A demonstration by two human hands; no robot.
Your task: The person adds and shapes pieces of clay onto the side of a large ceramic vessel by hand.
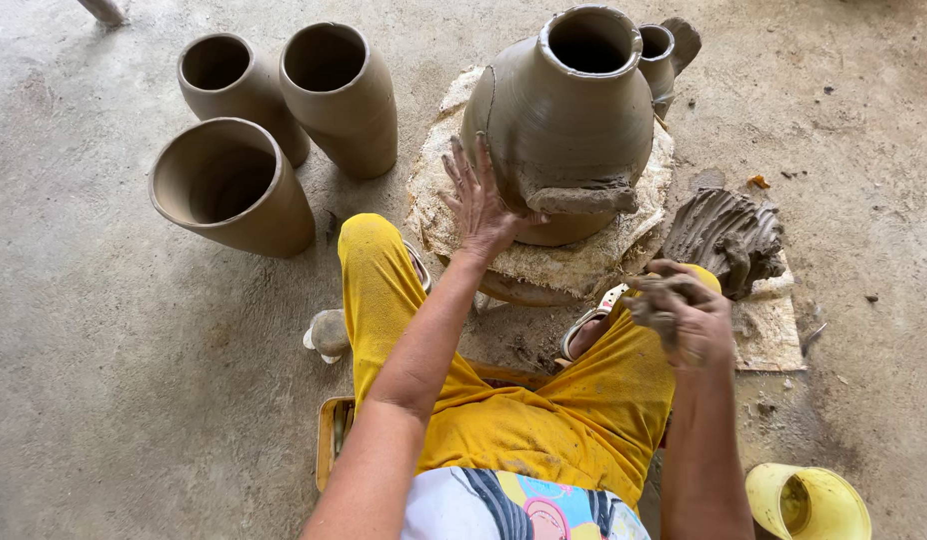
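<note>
A large wet clay pot (564, 110) with a wide round mouth stands on a cloth-covered round stand (584, 265) in front of me. A thick roll of fresh clay (582, 200) is stuck along its lower wall. My left hand (479, 200) lies flat with fingers spread against the pot's lower left side. My right hand (679, 310), smeared with clay, is closed around a small lump of wet clay (652, 295) above my right knee. A ridged heap of raw clay (726, 232) sits on a mat (774, 335) just beyond that hand.
Three unfired clay vessels (339, 95) (224, 80) (234, 185) stand at the left on the concrete floor. A smaller clay jar (659, 55) is behind the big pot. A yellow plastic cup (809, 503) lies at lower right. I sit on a low stool (334, 435).
</note>
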